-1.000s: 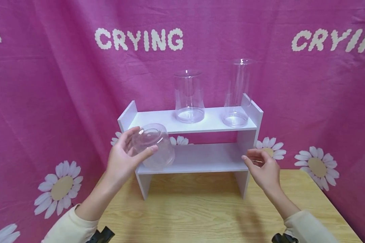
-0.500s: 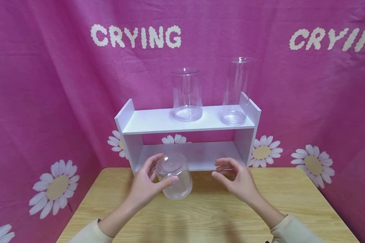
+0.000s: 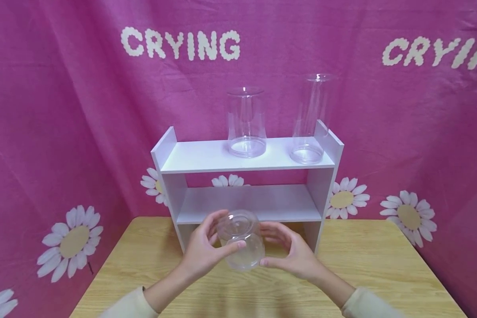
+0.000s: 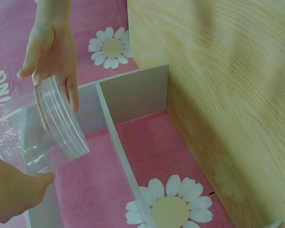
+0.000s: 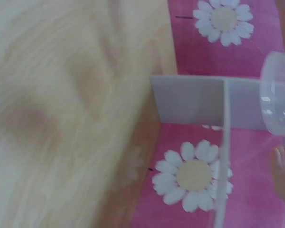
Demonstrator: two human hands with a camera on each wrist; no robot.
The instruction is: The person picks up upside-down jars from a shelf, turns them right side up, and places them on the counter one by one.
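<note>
between the two hands, just above the wooden desk (image 3: 342,265) and in front of the white shelf (image 3: 246,165), a clear plastic jar (image 3: 240,240) is held tilted, its closed end turned up toward the head camera. the left hand (image 3: 204,251) curls round the jar's left side, thumb across the front and fingers behind, a grip that seems to carry the weight. the right hand (image 3: 292,254) cups the opposite side with curved fingers against the wall, apparently steadying it; in the left wrist view those fingers lie along the jar's ridged rim. both forearms, in cream sleeves, reach forward and converge at the jar. above and beyond the hands, on the shelf's top board, stand a shorter clear cylinder (image 3: 246,123) and, to its right and apart from it, a taller clear cylinder (image 3: 312,119), both upright. behind them hangs a pink daisy-print cloth (image 3: 63,132).
</note>
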